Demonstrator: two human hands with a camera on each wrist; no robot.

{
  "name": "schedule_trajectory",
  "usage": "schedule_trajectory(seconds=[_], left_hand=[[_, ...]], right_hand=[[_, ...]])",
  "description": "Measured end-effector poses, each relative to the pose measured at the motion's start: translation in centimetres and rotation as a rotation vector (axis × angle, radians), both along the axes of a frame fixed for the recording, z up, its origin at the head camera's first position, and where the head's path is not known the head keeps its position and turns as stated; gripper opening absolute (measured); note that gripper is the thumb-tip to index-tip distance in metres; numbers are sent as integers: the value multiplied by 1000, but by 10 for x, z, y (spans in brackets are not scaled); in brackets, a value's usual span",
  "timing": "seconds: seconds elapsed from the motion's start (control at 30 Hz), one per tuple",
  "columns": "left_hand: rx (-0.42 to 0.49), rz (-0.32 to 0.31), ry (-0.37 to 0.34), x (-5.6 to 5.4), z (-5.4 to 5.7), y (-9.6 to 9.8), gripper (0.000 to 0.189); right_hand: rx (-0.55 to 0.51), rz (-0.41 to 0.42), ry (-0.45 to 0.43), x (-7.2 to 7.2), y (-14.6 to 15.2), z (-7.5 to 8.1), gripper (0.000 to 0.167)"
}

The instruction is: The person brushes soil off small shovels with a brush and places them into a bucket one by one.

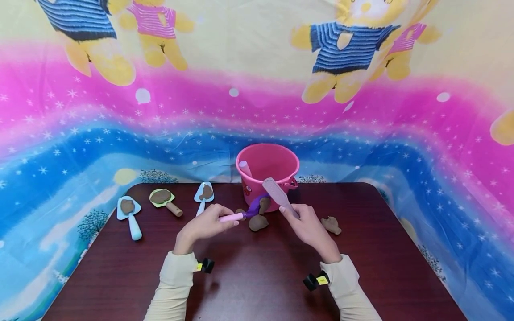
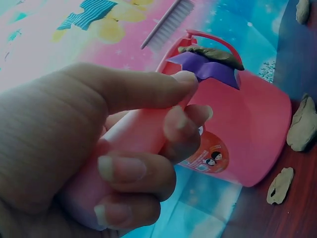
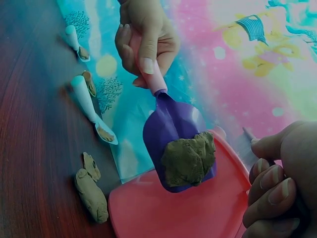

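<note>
Near the back edge of a dark red-brown table (image 1: 249, 285), a pink bucket (image 1: 277, 161) stands upright, with the pale pink handle (image 1: 244, 168) of some tool leaning inside it. In the head view, a purple toy shovel (image 3: 166, 119) sits before the bucket's front wall, its blade loaded with 1 lump of brown clay (image 3: 188, 161). The left hand (image 1: 208, 221) grips the shovel's pink handle, fingers curled round it and thumb laid along the top. The right hand (image 1: 308, 224) is closed around a grey-pink brush (image 1: 277, 192), which slants up toward the bucket; its pale bristles show in the left wrist view. Whether the brush touches the bucket or the shovel, I cannot tell.

On the table just in front of the bucket lie 2 clay pieces (image 1: 258, 223), and another clay piece (image 1: 331, 225) rests to the right, beyond the right hand. To the left are 2 light blue shovels (image 1: 135, 228) and 1 green shovel with a wooden handle (image 1: 174, 209), each carrying clay. Both sleeves (image 1: 176, 272) are cream, and behind the table hangs a bear-print cloth (image 1: 225, 111) in pink, blue and yellow.
</note>
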State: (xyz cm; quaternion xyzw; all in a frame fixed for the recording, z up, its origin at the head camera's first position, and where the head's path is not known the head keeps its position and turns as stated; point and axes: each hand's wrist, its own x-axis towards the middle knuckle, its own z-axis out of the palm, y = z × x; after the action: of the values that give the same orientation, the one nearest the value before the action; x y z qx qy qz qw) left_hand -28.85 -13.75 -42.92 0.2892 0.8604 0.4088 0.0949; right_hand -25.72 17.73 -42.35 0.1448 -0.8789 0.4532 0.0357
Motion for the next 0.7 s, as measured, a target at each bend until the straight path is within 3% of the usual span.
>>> schedule_trajectory(seconds=[0.13, 0.27, 0.7], left_hand=[[11, -20, -38, 1, 2, 1, 21], [3, -30, -27, 1, 4, 2, 24], [8, -16, -60, 4, 7, 9, 32]], right_hand=[[-2, 0, -1, 1, 0, 0, 39], [-5, 1, -7, 2, -1, 0, 38], [-3, 40, -29, 4, -15, -3, 36]])
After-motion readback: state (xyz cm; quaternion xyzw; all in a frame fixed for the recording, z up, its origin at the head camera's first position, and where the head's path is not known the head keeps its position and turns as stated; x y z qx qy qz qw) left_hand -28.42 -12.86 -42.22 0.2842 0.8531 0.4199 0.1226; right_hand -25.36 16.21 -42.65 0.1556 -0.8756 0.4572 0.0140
